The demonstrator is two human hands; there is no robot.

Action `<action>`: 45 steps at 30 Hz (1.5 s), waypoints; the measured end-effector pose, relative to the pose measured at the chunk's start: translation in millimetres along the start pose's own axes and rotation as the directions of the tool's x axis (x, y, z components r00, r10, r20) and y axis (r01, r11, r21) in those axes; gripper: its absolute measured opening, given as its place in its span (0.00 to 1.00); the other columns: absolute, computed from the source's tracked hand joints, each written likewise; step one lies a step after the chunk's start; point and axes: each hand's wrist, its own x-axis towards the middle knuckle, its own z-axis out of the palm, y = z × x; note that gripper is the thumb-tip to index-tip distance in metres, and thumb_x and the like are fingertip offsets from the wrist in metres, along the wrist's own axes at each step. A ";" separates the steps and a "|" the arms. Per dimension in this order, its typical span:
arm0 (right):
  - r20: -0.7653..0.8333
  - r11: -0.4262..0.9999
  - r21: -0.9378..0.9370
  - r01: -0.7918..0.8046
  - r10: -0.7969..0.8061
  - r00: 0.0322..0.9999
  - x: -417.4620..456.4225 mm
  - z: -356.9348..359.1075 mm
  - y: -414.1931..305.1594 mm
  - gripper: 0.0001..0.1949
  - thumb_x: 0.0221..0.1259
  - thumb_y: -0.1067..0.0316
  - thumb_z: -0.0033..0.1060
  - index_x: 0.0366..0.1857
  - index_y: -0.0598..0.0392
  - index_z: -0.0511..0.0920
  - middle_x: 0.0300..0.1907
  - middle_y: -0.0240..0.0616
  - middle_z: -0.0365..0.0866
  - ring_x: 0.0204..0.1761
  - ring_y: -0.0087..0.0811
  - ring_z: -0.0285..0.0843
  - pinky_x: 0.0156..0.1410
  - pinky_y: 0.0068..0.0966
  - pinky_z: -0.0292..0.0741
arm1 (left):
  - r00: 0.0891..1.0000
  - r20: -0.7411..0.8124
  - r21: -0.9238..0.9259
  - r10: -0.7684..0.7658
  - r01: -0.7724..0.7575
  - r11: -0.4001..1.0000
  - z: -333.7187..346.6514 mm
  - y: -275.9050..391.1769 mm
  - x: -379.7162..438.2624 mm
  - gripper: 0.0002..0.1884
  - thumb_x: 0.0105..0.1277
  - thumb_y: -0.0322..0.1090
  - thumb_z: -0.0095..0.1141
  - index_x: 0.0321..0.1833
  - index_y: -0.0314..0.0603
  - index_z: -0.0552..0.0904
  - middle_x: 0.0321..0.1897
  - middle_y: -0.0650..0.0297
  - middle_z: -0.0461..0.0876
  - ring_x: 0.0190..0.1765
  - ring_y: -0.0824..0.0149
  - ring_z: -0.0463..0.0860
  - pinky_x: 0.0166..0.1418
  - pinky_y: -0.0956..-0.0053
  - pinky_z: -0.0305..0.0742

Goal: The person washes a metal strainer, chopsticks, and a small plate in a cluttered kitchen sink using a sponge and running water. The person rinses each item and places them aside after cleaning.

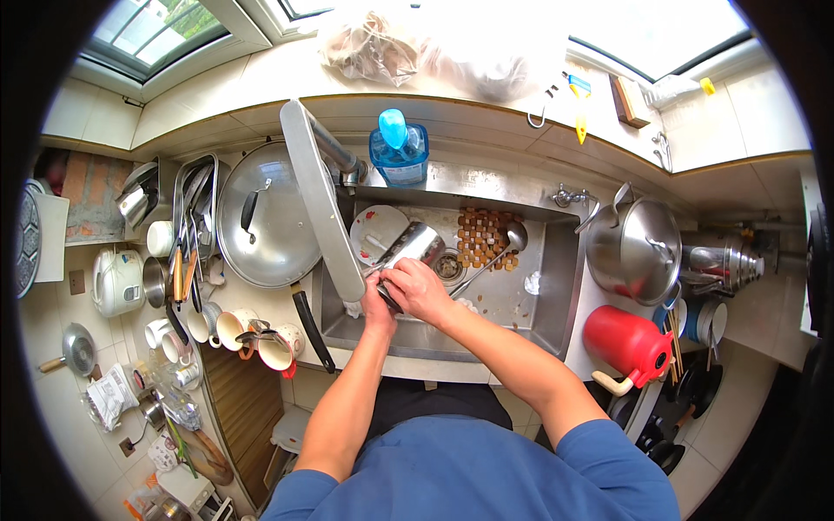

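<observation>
Over the left half of a stainless-steel sink (560, 299), a shiny metal cylindrical vessel (417, 242) lies tilted in front of me. My left hand (376, 305) grips its near end. My right hand (417, 290) is closed around the same end, fingers bent over a dark part that is mostly hidden. Behind the vessel sits a white plate (378, 225) with red decoration. To the right, a metal ladle (517, 236) leans across a wooden-block mat (479, 228), near the sink drain (448, 266).
A grey panel-like bar (322, 202) juts over the sink's left side, close to my left hand. Left stands a large lidded wok (270, 218) with several mugs (234, 325). A blue soap bottle (399, 153) is behind; a steel pot (632, 251) and red thermos jug (622, 342) stand right.
</observation>
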 end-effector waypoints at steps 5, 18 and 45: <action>-0.029 0.999 0.043 0.003 -0.002 1.000 -16.7 -5.6 -1.8 0.10 0.57 0.69 0.69 0.43 0.53 0.83 0.37 0.39 0.79 0.41 0.45 0.80 0.45 0.42 0.76 | 0.996 0.057 0.005 0.072 -0.073 0.997 2.3 15.3 -1.0 0.24 0.67 0.55 0.52 0.61 0.55 0.68 0.53 0.63 0.77 0.55 0.61 0.81 0.51 0.60 0.81; 0.094 0.989 -0.015 -0.149 0.150 0.984 1.3 -3.6 4.5 0.12 0.60 0.58 0.70 0.46 0.44 0.88 0.33 0.36 0.82 0.38 0.44 0.84 0.42 0.41 0.80 | 0.997 -0.014 -0.050 0.082 -0.082 0.995 -13.7 -3.5 14.2 0.23 0.68 0.53 0.53 0.61 0.55 0.67 0.50 0.65 0.77 0.54 0.63 0.81 0.51 0.63 0.80; -0.425 0.759 -0.003 -0.651 0.588 0.688 32.2 21.4 25.0 0.09 0.64 0.58 0.65 0.38 0.49 0.88 0.37 0.46 0.86 0.41 0.50 0.86 0.47 0.44 0.81 | 0.914 -0.057 0.063 0.402 -0.399 0.915 -52.5 -29.2 11.6 0.30 0.60 0.38 0.54 0.67 0.53 0.65 0.62 0.57 0.70 0.63 0.54 0.74 0.64 0.56 0.76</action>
